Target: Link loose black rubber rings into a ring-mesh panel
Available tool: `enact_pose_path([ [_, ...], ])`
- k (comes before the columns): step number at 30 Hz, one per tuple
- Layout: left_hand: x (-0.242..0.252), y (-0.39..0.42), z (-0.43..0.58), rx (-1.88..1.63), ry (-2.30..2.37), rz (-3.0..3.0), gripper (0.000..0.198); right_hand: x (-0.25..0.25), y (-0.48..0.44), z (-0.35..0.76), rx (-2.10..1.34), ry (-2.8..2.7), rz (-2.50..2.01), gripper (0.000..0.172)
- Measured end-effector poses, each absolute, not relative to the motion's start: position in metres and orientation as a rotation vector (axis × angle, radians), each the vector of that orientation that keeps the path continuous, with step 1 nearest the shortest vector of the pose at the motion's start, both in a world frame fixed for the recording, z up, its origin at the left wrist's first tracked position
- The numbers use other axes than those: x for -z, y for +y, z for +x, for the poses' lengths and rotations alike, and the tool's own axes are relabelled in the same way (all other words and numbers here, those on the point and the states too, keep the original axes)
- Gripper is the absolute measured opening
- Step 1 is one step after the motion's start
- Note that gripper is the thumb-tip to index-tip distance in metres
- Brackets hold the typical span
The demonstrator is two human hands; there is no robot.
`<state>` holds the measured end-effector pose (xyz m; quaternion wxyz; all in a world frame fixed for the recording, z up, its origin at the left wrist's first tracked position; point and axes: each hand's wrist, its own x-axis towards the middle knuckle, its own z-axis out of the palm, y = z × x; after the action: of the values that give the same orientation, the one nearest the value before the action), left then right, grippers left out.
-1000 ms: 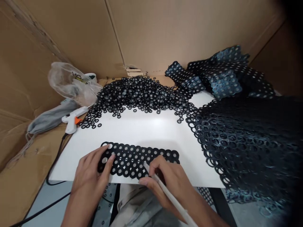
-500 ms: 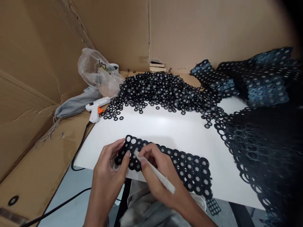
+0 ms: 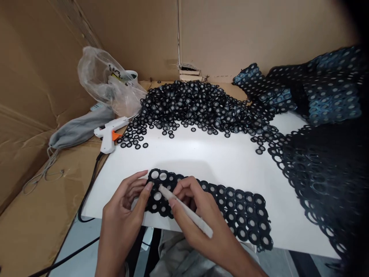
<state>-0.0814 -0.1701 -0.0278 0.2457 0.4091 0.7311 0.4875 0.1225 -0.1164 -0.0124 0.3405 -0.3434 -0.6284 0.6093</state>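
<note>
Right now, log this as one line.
left hand: touching black mat of joined rings | right hand: gripping slim white tool, tip at mat | white glue gun with orange trigger: lying left

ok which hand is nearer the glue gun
Left. The left hand is below and right of the glue gun in the picture; the right hand lies farther right, holding a white stick.

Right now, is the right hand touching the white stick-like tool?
Touching. The head view shows the right hand gripping the white stick-like tool, thumb and fingers closed around it.
</note>
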Motion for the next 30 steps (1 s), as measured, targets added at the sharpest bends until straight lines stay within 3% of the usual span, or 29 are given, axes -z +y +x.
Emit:
enact_pose_path([
  [12, 0.017, -0.171, -0.079, -1.383, 2.001, 1.171, 0.037, 0.008, -0.115, 0.120, -1.548, -1.783, -0.897, 0.010],
  [20, 0.016, -0.171, -0.086, -1.288, 2.045, 1.070, 0.041, 0.010, -0.119, 0.130, -1.664, -1.577, -0.980, 0.024],
  [30, 0.014, -0.173, -0.091, -1.171, 2.069, 1.107, 0.039, 0.006, -0.118, 0.129, -1.631, -1.617, -0.976, 0.015],
])
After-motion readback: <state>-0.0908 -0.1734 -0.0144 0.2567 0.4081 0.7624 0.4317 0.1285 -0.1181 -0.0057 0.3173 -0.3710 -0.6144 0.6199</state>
